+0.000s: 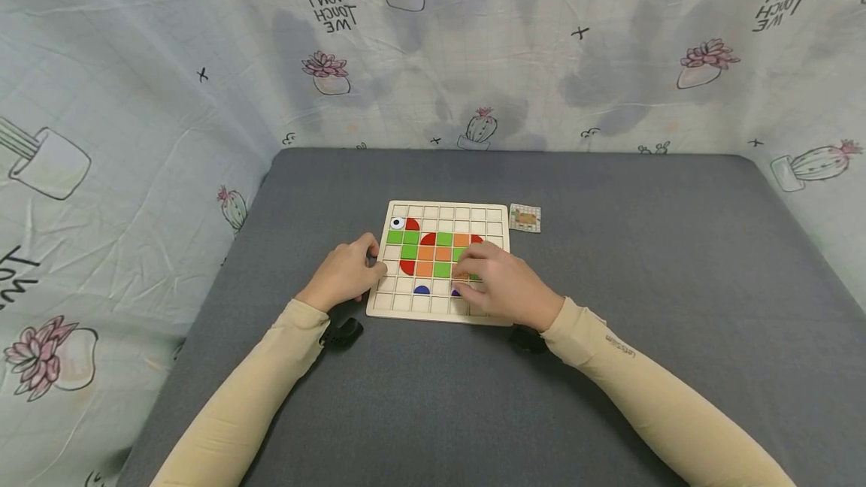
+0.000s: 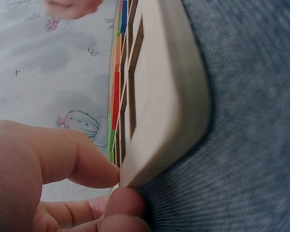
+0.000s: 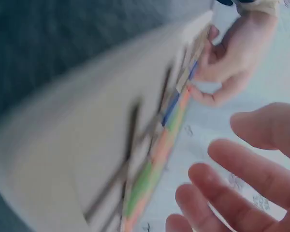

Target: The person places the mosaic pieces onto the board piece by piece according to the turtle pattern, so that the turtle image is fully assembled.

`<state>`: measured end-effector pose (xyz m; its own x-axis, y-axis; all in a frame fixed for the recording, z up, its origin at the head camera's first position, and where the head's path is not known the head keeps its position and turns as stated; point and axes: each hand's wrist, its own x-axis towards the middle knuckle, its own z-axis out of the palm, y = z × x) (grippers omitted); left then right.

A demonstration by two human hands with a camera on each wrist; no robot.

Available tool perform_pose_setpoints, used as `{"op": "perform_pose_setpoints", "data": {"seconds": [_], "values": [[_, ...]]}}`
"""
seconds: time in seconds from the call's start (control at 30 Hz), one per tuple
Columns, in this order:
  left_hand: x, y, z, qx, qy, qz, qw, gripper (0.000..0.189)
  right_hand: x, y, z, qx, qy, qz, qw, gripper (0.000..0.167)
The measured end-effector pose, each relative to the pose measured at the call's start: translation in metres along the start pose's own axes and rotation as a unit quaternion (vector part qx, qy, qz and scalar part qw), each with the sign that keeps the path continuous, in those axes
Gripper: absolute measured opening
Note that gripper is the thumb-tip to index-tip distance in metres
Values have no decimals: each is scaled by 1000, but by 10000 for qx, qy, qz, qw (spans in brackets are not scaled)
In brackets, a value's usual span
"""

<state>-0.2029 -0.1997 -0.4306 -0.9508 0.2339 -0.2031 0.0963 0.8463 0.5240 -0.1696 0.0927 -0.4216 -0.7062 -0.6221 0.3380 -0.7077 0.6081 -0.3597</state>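
Note:
A wooden grid board (image 1: 392,305) lies flat on the table, its middle cells filled with green squares (image 1: 442,270), orange squares (image 1: 426,253) and red quarter-round pieces (image 1: 407,267). An eye piece (image 1: 398,223) sits at the upper left. Two blue half-round pieces (image 1: 422,290) are lower down, one partly behind a hand. My left hand (image 1: 343,270) pinches the board's left edge between thumb and finger, seen closely in the left wrist view. Above the board's right part hovers my right hand (image 1: 507,284); the right wrist view shows its fingers (image 3: 246,179) spread and relaxed, holding nothing.
A small pattern card (image 1: 525,218) lies beside the board's upper right corner. The grey table (image 1: 649,261) reaches back to a patterned cloth (image 1: 514,58) that hangs behind and at the sides. Dark wrist devices (image 1: 343,333) are by both wrists.

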Motion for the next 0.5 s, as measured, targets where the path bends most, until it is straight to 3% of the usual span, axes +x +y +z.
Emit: {"op": "perform_pose_setpoints", "data": {"seconds": [0.17, 0.33, 0.5], "values": [[-1, 1, -1, -22, -6, 9, 10000, 24, -1, 3, -18, -302, 222, 415, 9984, 33], [-1, 2, -1, -27, -8, -19, 10000, 23, -5, 4, -37, -678, 201, 887, 9935, 62], [-2, 2, -1, -29, -30, -21, 10000, 23, -9, 2, -50, -826, 258, 1194, 9891, 75]]}}
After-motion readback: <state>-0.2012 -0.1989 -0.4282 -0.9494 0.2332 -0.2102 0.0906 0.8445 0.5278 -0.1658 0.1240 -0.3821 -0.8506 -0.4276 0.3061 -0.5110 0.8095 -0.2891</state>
